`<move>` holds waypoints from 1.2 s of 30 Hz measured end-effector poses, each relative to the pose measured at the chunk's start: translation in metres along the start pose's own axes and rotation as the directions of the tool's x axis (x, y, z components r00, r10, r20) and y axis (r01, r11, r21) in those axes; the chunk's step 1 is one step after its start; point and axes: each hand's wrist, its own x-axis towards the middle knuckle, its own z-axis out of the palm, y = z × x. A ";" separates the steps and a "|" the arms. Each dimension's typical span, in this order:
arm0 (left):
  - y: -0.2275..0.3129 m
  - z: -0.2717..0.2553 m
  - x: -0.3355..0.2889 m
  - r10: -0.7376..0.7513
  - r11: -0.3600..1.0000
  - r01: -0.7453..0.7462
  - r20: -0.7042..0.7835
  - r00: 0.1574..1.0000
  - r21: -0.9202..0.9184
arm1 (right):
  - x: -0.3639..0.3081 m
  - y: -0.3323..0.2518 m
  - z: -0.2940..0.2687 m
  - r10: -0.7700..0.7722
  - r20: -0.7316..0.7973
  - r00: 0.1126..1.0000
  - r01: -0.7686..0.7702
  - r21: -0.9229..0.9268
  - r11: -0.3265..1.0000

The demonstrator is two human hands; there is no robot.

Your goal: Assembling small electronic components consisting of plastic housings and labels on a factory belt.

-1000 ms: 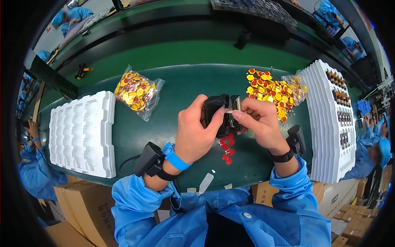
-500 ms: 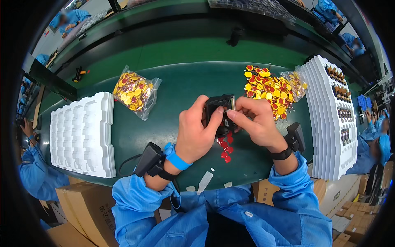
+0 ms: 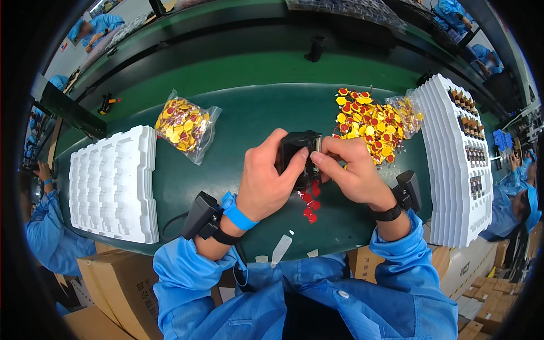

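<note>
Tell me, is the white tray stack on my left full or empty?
Empty: every pocket on the top of the white tray stack shows bare white plastic.

Over a green surface (image 3: 238,130), the left hand (image 3: 269,184) and right hand (image 3: 351,173) together hold a small black part (image 3: 297,147), fingertips meeting at its right edge. Red bits (image 3: 309,204) lie just below. Loose yellow-red pieces (image 3: 368,122) lie beyond, a bag (image 3: 184,124) of them to the left, white trays (image 3: 113,184) at both sides.

Long green workbench (image 3: 226,85), cardboard boxes (image 3: 122,283) below, other benches with blue-coated workers (image 3: 96,25) beyond.
</note>
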 end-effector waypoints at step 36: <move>0.006 -0.022 0.014 0.284 0.950 -0.233 -0.256 0.924 0.210 | 0.144 0.059 -0.130 -0.026 -0.109 0.994 -0.096 -0.948 0.304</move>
